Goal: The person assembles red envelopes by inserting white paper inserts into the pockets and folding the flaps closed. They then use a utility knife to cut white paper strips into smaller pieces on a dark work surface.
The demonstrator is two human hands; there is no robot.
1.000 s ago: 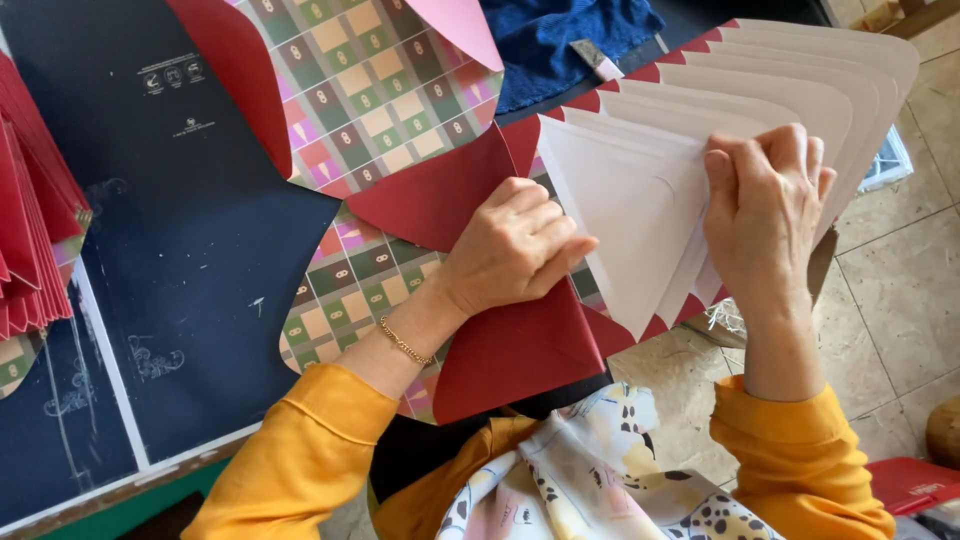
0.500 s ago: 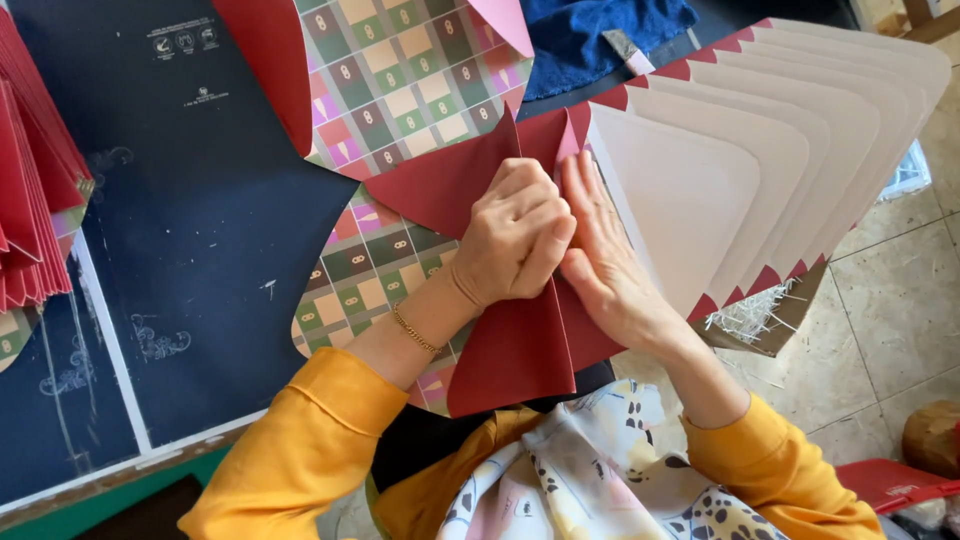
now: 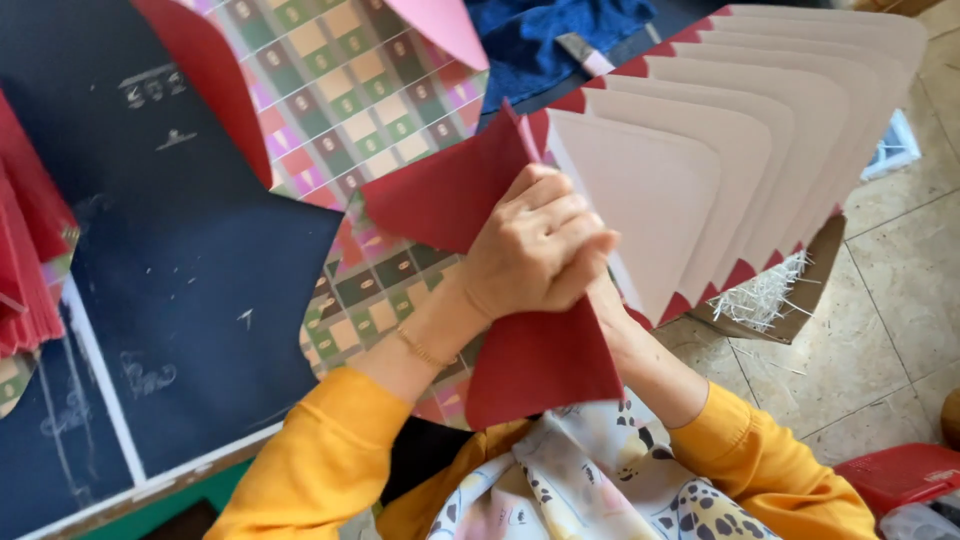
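The desk [image 3: 180, 300] fills the left and middle of the frame under a dark navy covering, cut off at the top and left edges. On it lies a large checked sheet [image 3: 350, 90] with red, green and pink squares, running off the top of the frame and partly covered by the things in front.

To the upper right a fanned stack of pale envelope flaps [image 3: 760, 140] with red edges spreads out; its far ends run out of frame. Behind it, at top centre, a blue cloth [image 3: 540, 40] shows only in part. At the left edge a stack of red sheets [image 3: 25, 260] is cut off.

In the middle sits the red paper piece [image 3: 470, 260], folded. Its long axis runs from upper middle down to lower middle, one pointed corner aiming up towards the checked sheet and the broad lower flap hanging towards the person's lap.

The left hand [image 3: 535, 250] curls over the fold, its grip closed on the red paper piece. The right hand [image 3: 600, 295] is almost wholly hidden behind the left hand and the paper, so I cannot tell how its grip stands.
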